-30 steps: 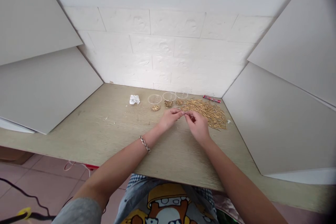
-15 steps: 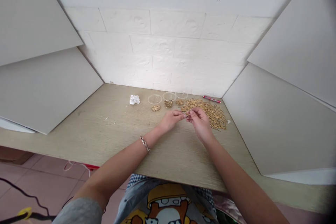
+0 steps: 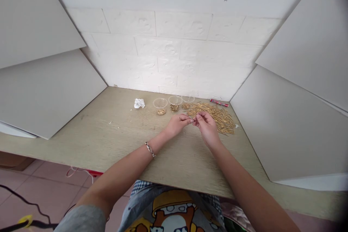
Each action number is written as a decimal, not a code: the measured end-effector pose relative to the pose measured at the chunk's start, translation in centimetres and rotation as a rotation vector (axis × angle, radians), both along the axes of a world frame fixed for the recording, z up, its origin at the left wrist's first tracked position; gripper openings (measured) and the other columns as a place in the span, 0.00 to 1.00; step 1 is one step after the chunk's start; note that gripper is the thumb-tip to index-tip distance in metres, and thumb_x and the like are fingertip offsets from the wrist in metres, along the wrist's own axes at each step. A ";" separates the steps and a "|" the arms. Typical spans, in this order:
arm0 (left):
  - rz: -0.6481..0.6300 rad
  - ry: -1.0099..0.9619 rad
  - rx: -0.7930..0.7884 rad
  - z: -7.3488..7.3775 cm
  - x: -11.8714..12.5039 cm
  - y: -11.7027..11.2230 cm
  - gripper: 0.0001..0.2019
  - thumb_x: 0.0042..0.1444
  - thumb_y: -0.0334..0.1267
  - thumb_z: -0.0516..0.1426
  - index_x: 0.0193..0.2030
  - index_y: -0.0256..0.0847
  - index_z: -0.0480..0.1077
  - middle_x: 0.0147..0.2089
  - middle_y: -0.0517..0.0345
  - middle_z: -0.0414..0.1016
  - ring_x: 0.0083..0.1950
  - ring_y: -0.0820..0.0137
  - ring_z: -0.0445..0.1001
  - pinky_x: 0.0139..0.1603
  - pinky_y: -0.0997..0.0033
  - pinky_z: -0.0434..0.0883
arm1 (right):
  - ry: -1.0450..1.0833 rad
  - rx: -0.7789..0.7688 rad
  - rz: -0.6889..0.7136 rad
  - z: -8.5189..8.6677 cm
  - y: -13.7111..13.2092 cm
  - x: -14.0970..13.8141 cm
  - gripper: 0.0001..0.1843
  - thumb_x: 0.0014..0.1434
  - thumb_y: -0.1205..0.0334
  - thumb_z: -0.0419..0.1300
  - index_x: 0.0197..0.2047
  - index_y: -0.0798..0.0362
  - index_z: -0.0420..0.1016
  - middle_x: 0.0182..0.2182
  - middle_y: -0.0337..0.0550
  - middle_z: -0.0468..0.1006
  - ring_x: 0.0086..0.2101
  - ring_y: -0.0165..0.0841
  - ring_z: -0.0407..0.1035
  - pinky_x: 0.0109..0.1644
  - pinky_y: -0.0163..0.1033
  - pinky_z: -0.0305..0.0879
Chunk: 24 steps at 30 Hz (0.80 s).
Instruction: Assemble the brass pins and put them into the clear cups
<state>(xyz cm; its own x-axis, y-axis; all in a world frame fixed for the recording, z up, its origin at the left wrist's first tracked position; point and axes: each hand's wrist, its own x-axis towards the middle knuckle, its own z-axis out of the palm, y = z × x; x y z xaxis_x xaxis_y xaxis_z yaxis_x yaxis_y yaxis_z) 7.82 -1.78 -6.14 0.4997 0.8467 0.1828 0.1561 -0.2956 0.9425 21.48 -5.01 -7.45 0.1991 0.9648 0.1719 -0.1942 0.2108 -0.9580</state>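
My left hand (image 3: 176, 123) and my right hand (image 3: 207, 126) meet fingertip to fingertip just above the wooden table (image 3: 114, 137). Both pinch a small gold pin (image 3: 194, 120) between them, too small to see well. A bracelet circles my left wrist. Right behind my right hand lies a heap of thin gold pins (image 3: 214, 114). Three clear plastic cups stand in a row behind my hands: the left cup (image 3: 160, 104), the middle cup (image 3: 175, 102) and the right cup (image 3: 188, 101), each with some gold bits in it.
A crumpled white paper (image 3: 139, 103) lies left of the cups. A red pen (image 3: 219, 102) rests by the white brick wall. Grey panels stand at both sides of the table. Cables lie on the tiled floor at lower left.
My right hand rose from a palm-down position near the pile and turned its fingers up to meet my left fingertips. Since half a second ago, hardly anything has moved.
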 end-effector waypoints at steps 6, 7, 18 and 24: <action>0.004 -0.025 -0.037 0.1 0.1 -0.1 0.11 0.50 0.40 0.56 0.35 0.36 0.75 0.36 0.54 0.75 0.40 0.70 0.70 0.44 0.71 0.65 | 0.028 -0.006 -0.002 0.0 0.0 0.0 0.12 0.49 0.55 0.59 0.34 0.52 0.64 0.25 0.36 0.70 0.26 0.27 0.66 0.32 0.37 0.65; 0.000 -0.037 -0.052 0.1 0.1 -0.1 0.11 0.49 0.40 0.56 0.35 0.35 0.75 0.37 0.55 0.76 0.40 0.70 0.70 0.45 0.71 0.65 | 0.030 -0.007 -0.002 0.0 0.0 0.0 0.12 0.49 0.55 0.59 0.33 0.52 0.64 0.25 0.36 0.70 0.26 0.26 0.66 0.32 0.36 0.64; -0.023 -0.090 -0.151 -0.3 0.2 0.0 0.11 0.49 0.40 0.56 0.36 0.37 0.74 0.37 0.56 0.76 0.40 0.70 0.71 0.45 0.70 0.66 | 0.078 -0.028 -0.004 0.1 -0.1 -0.1 0.13 0.46 0.54 0.62 0.32 0.52 0.66 0.25 0.35 0.71 0.27 0.27 0.67 0.34 0.37 0.65; 0.034 -0.045 -0.100 -0.1 0.1 0.0 0.11 0.48 0.40 0.56 0.34 0.35 0.73 0.35 0.55 0.75 0.37 0.71 0.70 0.41 0.72 0.66 | 0.079 -0.033 -0.018 0.3 -0.2 -0.2 0.13 0.46 0.54 0.62 0.32 0.52 0.66 0.25 0.35 0.72 0.27 0.27 0.67 0.35 0.38 0.66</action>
